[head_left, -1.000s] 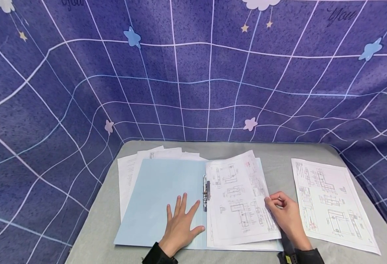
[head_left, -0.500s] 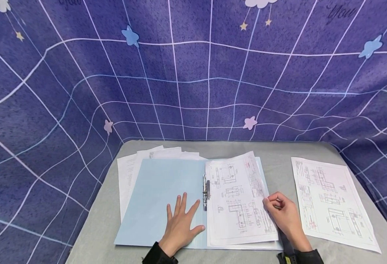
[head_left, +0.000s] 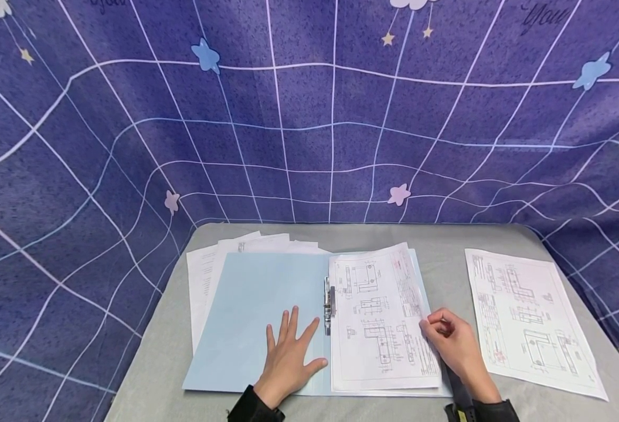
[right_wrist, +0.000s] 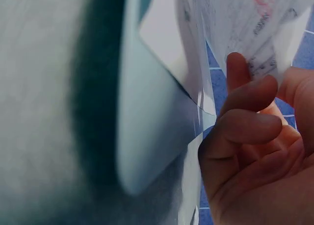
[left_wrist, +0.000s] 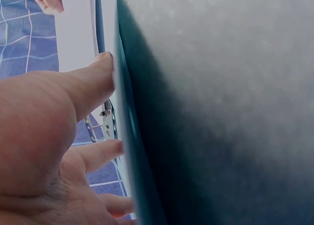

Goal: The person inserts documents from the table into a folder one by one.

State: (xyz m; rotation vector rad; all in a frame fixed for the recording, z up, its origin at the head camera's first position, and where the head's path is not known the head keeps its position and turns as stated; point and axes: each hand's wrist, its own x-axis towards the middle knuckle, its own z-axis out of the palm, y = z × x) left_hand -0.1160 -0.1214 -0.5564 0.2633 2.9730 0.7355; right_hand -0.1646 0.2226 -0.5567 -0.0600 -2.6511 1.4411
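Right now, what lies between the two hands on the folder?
In the head view, the metal clip and the drawing sheet lie between the left hand and the right hand.

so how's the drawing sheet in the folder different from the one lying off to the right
The white drawing sheet in the open light-blue folder lies on a stack beside the metal clip, while the loose white drawing sheet on the grey table lies alone, clear of the folder. The right hand pinches the folder sheet's right edge; no hand touches the loose one. Both carry similar line drawings with red markings.
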